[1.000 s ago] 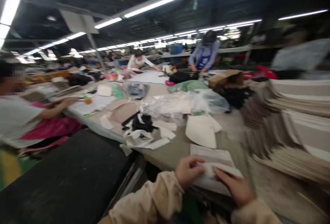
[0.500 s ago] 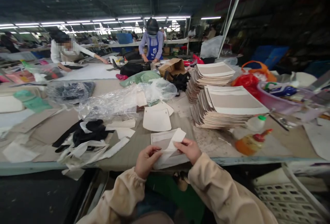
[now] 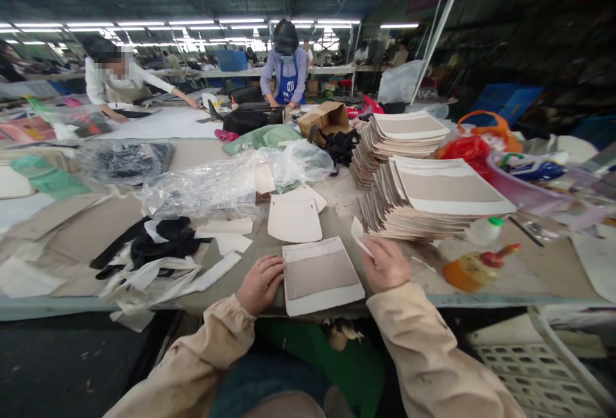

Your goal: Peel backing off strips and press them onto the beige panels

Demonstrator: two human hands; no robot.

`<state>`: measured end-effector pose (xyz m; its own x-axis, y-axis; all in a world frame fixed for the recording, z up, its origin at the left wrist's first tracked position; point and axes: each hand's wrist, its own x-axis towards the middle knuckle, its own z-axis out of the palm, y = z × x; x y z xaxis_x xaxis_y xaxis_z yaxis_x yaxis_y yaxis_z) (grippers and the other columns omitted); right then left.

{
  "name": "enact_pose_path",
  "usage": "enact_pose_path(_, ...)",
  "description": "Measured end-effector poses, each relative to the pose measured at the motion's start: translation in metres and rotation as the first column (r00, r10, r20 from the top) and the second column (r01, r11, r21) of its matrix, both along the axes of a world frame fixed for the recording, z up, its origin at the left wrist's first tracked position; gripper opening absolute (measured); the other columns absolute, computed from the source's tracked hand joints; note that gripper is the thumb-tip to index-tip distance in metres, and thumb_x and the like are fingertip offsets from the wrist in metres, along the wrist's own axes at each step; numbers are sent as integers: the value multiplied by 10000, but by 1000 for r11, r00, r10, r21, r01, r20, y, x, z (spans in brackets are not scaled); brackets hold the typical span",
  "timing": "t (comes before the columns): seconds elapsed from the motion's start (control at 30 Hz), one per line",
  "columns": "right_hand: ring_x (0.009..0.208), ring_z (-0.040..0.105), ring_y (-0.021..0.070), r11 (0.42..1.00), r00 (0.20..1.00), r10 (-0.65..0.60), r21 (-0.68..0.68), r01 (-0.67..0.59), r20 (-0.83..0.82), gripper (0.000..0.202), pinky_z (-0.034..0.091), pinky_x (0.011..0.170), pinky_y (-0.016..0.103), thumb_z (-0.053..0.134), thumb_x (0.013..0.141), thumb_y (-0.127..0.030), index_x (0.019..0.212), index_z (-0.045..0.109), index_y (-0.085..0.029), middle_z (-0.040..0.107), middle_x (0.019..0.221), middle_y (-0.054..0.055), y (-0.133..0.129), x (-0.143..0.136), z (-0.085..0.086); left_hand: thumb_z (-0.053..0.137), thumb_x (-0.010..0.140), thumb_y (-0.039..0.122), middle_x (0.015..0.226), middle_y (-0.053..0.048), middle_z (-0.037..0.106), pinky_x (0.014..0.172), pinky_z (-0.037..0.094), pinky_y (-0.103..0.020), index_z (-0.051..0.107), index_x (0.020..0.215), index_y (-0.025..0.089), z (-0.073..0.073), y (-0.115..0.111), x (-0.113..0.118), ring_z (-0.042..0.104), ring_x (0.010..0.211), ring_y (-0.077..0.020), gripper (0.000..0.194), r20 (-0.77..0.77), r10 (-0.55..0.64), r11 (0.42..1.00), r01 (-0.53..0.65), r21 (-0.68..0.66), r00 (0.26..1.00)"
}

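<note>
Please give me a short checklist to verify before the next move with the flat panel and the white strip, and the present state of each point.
1. Panel lies flat on the table: ok.
2. Left hand rests at the panel's left edge: ok.
3. Right hand pinches the white strip: ok.
4. Strip fully apart from the panel: ok.
5. Panel face clean of residue: cannot tell.
6. Stack of panels close by the right hand: ok.

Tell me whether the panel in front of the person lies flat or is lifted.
Flat: the panel rests on the table, left hand at its edge.
</note>
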<state>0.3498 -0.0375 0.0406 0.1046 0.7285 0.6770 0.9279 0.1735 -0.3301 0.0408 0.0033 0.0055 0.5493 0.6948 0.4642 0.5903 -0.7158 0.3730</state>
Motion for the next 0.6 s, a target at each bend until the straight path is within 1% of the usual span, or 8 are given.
enact_pose_path(0.07,944,582,199,982,992,51,-188,-29,113,266,447,816,268,494,839,-180,1030,677,-194,663,1033,52,2,-18,-10,452,883,186,1062,-78,663,948,478,-371,659,1019,179,-4,1,-2,556,1083,-195,248,-20,-10,1000,10,0,1000)
enact_pose_path(0.13,924,577,190,930,980,85,-368,-13,179,283,431,770,258,488,818,-134,1028,666,-200,666,1006,36,7,-36,-19,433,882,162,1083,-75,659,952,476,-380,659,1041,200,-8,0,-2,554,1091,-194,279,-54,-24,1000,24,9,998)
enact_pose_path(0.17,910,575,185,899,975,95,-438,2,201,276,421,749,255,485,816,-123,1006,666,-206,668,974,30,9,-42,-22,431,876,150,1096,-74,655,958,472,-389,657,1054,209,-10,-1,-3,550,1100,-196,294,-76,-33,999,35,15,997)
enact_pose_path(0.23,893,569,180,853,966,102,-520,37,236,238,397,727,256,482,828,-128,957,665,-211,665,920,26,12,-50,-26,441,855,131,1111,-76,650,970,459,-417,651,1075,215,-12,-3,-4,545,1109,-207,315,-122,-53,998,56,26,991)
enact_pose_path(0.27,887,566,182,842,962,103,-537,51,254,221,385,720,261,481,837,-137,941,661,-210,662,899,27,14,-52,-27,449,844,126,1113,-79,650,974,452,-434,649,1080,214,-13,-4,-4,544,1109,-214,321,-140,-60,998,64,29,988)
enact_pose_path(0.37,859,557,200,836,941,109,-542,88,321,179,351,704,289,480,852,-154,899,647,-197,648,848,41,14,-56,-28,470,817,121,1107,-81,652,981,434,-468,648,1077,208,-14,-5,-4,540,1109,-230,327,-170,-65,997,69,16,983)
enact_pose_path(0.47,825,548,219,828,917,100,-544,139,386,128,323,665,314,498,836,-141,822,621,-176,628,813,59,13,-63,-30,483,812,126,1116,-74,649,994,415,-475,644,1071,198,-12,-6,-2,529,1112,-237,314,-181,-55,998,54,-12,982)
enact_pose_path(0.6,820,539,238,820,903,93,-546,169,420,98,307,637,328,517,807,-114,804,606,-155,616,814,80,12,-74,-32,479,808,125,1112,-76,646,998,405,-484,640,1067,197,-9,-7,0,530,1099,-239,314,-202,-49,999,44,-31,978)
